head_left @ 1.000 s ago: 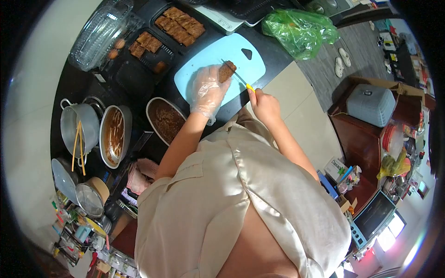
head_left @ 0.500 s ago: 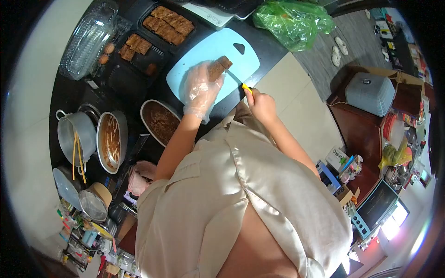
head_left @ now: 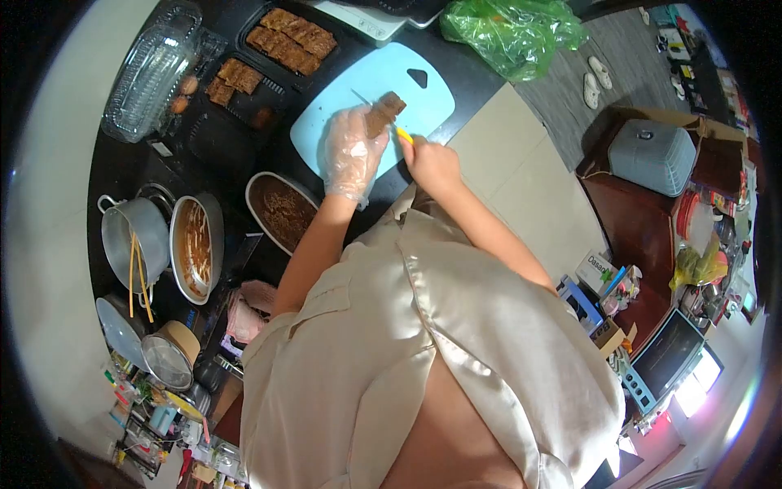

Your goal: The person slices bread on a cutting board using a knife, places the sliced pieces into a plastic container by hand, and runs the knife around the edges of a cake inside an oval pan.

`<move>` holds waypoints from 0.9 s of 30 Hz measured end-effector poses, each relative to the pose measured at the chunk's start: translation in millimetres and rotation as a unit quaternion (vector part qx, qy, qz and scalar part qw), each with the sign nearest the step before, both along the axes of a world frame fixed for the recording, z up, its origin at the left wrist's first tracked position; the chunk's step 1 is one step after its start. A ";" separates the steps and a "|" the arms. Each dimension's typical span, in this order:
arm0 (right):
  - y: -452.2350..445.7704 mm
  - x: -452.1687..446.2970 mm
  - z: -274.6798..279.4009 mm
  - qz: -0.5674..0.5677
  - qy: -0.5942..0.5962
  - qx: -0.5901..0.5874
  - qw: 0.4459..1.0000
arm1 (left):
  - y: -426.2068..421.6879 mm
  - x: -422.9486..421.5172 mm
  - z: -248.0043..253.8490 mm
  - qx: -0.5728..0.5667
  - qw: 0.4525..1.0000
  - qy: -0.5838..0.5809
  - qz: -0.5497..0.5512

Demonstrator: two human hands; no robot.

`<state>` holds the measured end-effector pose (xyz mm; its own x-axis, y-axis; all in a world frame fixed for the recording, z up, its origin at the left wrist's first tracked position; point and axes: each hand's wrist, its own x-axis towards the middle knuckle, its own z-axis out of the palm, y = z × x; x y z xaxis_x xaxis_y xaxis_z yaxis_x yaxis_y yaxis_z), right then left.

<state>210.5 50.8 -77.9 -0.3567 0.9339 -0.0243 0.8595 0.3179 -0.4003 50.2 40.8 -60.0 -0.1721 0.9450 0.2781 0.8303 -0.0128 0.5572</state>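
Observation:
A brown cake piece [head_left: 386, 114] lies on the light blue cutting board [head_left: 423, 120]. My left hand [head_left: 353, 155], in a clear plastic glove, grips its lower left end. My right hand [head_left: 432, 165] is bare and closed round the yellow handle of a knife [head_left: 405, 135]. The blade runs across the cake, its tip showing past the upper left side near my gloved fingers; the middle of the blade is hidden. Above left of the board, black trays hold cut brown pieces [head_left: 285, 50] and more pieces [head_left: 239, 76].
A green plastic bag [head_left: 513, 37] lies right of the board. Two oval tins [head_left: 283, 213] [head_left: 195, 248], a metal pot [head_left: 151, 236] with chopsticks and a clear container [head_left: 147, 90] are on the left. A white appliance [head_left: 371, 19] stands behind the board.
The knife has moved left with my right hand, from the cake's right end to across the piece. My left hand still holds the cake. The view has shifted slightly.

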 end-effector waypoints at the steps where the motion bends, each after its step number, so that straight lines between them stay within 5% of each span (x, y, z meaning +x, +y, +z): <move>1: -9.5 10.9 -2.6 -0.012 -0.023 -0.026 0.999 | -0.4 -0.1 1.9 -0.007 1.000 0.000 -0.002; 13: -33.7 55.1 1.5 -0.013 -0.006 -0.042 0.999 | -16.9 -0.1 26.2 -0.020 0.998 -0.053 0.001; 27: -11.0 -0.6 5.0 0.004 -0.002 -0.028 1.000 | -14.9 -4.6 5.9 -0.001 0.998 -0.066 0.008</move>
<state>209.9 39.8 -73.0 -0.3639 0.9282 -0.0771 0.8585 0.3021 -0.4144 45.6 25.9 -54.1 -0.2222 0.9425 0.2496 0.7500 0.0016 0.6615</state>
